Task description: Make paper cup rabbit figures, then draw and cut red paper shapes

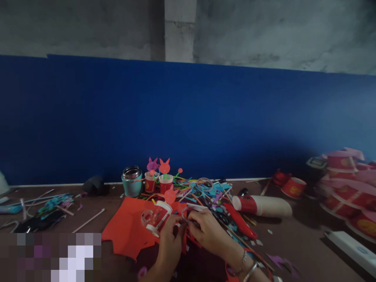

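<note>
The left hand (172, 242) and right hand (207, 230) meet above the bench (301, 235), fingers bent and close together at their tips; whether they are clamped on anything cannot be told. A tilted cup (162, 214) lies just beside the left hand, over the orange sheet (125, 227). A clear ring (183, 214) shows beside the right hand's fingers. Behind, two upright cups (166, 185) stand near the teal jar (132, 185); at right, a cup stack (264, 206) lies sideways.
</note>
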`<state>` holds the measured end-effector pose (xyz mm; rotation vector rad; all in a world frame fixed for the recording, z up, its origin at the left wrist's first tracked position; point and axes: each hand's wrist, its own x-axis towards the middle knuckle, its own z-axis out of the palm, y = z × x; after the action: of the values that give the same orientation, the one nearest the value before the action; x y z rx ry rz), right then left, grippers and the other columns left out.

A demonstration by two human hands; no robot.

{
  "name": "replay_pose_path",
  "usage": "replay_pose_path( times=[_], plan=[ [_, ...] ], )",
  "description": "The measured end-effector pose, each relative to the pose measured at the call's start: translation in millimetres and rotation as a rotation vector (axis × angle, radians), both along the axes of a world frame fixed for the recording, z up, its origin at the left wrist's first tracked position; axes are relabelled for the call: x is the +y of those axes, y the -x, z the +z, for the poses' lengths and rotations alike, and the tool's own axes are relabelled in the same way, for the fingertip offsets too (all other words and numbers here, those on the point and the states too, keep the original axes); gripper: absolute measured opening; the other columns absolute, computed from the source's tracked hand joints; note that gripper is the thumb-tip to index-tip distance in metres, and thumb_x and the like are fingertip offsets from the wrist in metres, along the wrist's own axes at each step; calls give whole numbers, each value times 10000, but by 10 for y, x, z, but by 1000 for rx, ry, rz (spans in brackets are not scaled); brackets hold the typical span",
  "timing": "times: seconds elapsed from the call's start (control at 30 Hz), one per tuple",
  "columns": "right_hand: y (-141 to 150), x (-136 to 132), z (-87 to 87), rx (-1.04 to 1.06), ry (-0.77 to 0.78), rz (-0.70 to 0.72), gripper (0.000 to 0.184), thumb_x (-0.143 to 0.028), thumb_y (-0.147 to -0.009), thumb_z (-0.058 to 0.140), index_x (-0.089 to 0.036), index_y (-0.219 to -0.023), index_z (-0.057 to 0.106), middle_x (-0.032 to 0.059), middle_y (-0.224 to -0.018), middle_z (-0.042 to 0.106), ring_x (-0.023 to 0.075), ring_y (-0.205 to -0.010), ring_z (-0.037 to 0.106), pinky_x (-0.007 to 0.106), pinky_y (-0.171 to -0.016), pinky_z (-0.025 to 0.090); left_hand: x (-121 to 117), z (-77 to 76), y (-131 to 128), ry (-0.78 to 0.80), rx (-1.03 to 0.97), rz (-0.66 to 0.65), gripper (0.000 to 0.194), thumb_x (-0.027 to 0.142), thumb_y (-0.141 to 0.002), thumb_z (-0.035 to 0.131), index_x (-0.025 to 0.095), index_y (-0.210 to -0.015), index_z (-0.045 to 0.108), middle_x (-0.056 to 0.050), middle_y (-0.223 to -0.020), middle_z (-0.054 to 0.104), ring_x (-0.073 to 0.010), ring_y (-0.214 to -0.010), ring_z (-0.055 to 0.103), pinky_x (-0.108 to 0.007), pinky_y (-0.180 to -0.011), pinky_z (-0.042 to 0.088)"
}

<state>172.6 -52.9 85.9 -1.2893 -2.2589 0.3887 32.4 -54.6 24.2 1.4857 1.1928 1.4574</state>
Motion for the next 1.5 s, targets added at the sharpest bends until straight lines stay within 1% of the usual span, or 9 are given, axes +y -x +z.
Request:
replay_pose_path(
  times=[0.13,0.33,0.5,0.63,0.73,0.9,1.3,1.4,1.5],
  plan=[
    [50,2,-28,146,43,6,166,-151,-753,464,-189,-604,529,-39,-543,462,112,-557,404,242,-582,306,-2,-35,0,4,-19,-11,197,382,-799,577,202,-722,596,-9,-691,583,-167,-619,530,-250,-569,411],
    [26,178,-186,556,378,-156,201,-236,-761,418,-180,-585,498,-61,-479,387,85,-444,344,203,-439,259,-17,42,50,-33,-146,-31,208,400,-776,606,196,-733,596,-20,-765,599,-162,-693,540,-244,-641,428],
    [-265,293,-257,124,5,-398,208,-215,-811,446,-168,-716,625,59,-716,645,192,-713,574,302,-681,392,5,21,-1,342,-445,-55,423,588,-692,621,182,-809,622,29,-582,540,-85,-460,434,-192,-439,344],
    [-363,284,-290,-216,-33,-548,152,-158,-775,520,-148,-737,667,154,-909,663,296,-928,571,412,-802,369,20,-43,-48,475,-633,-230,535,664,-750,493,149,-811,625,96,-363,316,-42,-317,207,-165,-337,166],
    [-270,280,-262,52,12,-420,169,-207,-803,505,-150,-775,662,111,-891,661,256,-898,584,363,-788,404,9,-9,-37,496,-681,-314,535,660,-766,474,148,-807,621,110,-338,277,-35,-301,124,-165,-327,113],
    [-64,225,-137,447,221,-107,132,-248,-757,546,-165,-677,610,23,-745,640,163,-715,586,266,-678,454,-40,93,-20,613,-714,-209,467,623,-728,562,166,-807,616,64,-518,497,-33,-357,318,-141,-354,233],
    [93,-99,-1,79,-311,-17,160,-100,-836,438,-189,-863,567,85,-1041,581,220,-966,493,417,-891,353,-59,39,-56,575,-848,-250,436,589,-744,575,240,-1004,595,18,-841,642,-44,-430,464,-157,-412,364],
    [154,-168,50,160,-199,1,131,-107,-817,474,-195,-830,571,67,-1000,576,207,-950,504,373,-869,382,-50,45,-29,575,-852,-318,529,616,-748,554,280,-1156,529,36,-712,613,-79,-460,513,-169,-423,385],
    [216,-187,39,243,121,34,132,-110,-775,522,-197,-694,581,36,-932,583,177,-888,549,292,-792,437,-10,24,-31,620,-853,-349,661,707,-750,441,300,-1270,437,43,-640,592,-107,-420,506,-188,-361,358]
  ],
)
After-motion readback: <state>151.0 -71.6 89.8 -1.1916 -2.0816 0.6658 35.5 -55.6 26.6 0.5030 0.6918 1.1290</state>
